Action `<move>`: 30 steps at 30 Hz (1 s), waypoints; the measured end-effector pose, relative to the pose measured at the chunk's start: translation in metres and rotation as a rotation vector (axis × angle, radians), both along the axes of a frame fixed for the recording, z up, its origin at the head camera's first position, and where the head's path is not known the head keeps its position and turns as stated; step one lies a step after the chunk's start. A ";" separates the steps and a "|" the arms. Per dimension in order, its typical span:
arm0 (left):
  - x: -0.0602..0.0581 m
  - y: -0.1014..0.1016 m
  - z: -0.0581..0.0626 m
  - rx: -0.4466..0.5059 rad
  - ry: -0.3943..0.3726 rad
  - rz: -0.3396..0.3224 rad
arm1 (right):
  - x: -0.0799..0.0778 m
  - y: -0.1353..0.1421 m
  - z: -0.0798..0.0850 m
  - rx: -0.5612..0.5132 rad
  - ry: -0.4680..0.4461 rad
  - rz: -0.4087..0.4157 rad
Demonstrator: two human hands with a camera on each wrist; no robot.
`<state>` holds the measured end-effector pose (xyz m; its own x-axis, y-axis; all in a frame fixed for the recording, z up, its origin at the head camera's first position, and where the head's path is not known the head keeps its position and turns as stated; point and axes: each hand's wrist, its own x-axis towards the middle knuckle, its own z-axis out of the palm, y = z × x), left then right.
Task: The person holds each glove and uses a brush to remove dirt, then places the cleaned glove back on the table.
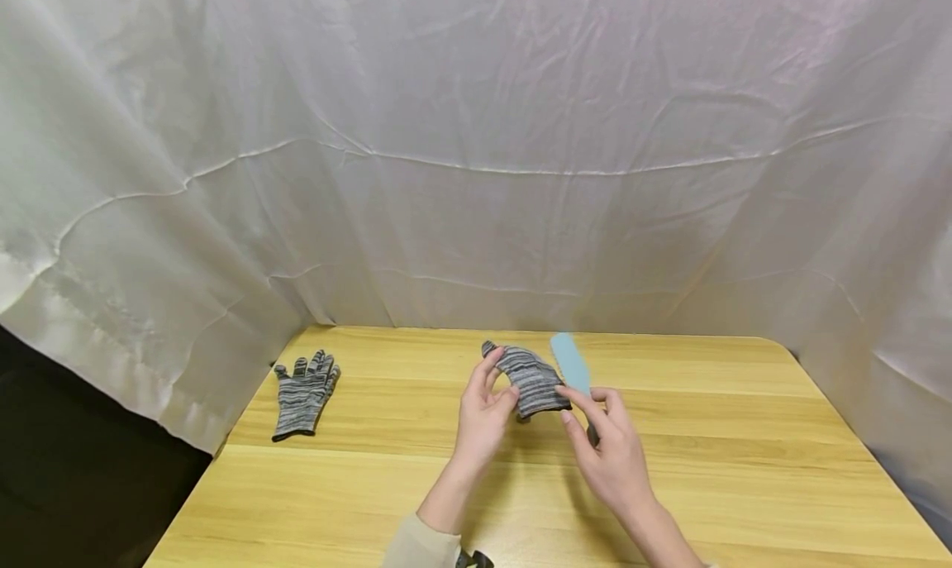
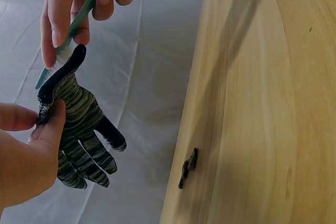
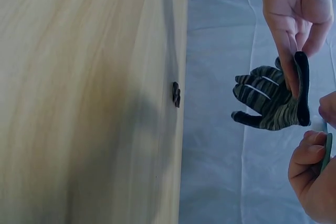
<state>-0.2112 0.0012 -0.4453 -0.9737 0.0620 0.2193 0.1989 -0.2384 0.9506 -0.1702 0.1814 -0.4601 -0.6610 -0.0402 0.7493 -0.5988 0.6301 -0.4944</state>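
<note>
A grey-and-black striped knit glove (image 1: 531, 378) hangs above the table with its fingers pointing away from me. My left hand (image 1: 482, 415) grips it near the black cuff, thumb on one side and fingers on the other, as the left wrist view also shows. In my right hand (image 1: 613, 460) is a light blue brush (image 1: 569, 361); its pale bristles (image 2: 62, 56) face the glove's cuff. The right index finger and thumb come right up to the cuff edge. Part of the brush handle is hidden behind the right fingers.
A matching striped glove (image 1: 301, 398) lies flat at the table's left side. Both wrist views show a small dark thing (image 2: 187, 168) near the edge of the wooden table (image 1: 357, 502). Pale cloth curtains (image 1: 476, 221) surround the back and sides.
</note>
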 end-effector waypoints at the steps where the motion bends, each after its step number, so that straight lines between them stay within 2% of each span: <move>1: 0.000 0.000 0.000 -0.007 -0.001 0.002 | 0.000 0.000 0.000 0.002 -0.001 0.001; 6: 0.002 0.002 0.000 -0.035 -0.014 0.005 | 0.001 -0.001 -0.001 0.017 0.000 0.004; 22: 0.005 0.011 -0.004 0.006 -0.011 -0.049 | 0.002 -0.006 -0.003 0.088 0.073 -0.003; 30: 0.007 0.016 -0.005 -0.021 -0.019 -0.045 | 0.001 -0.006 -0.006 0.122 0.061 -0.013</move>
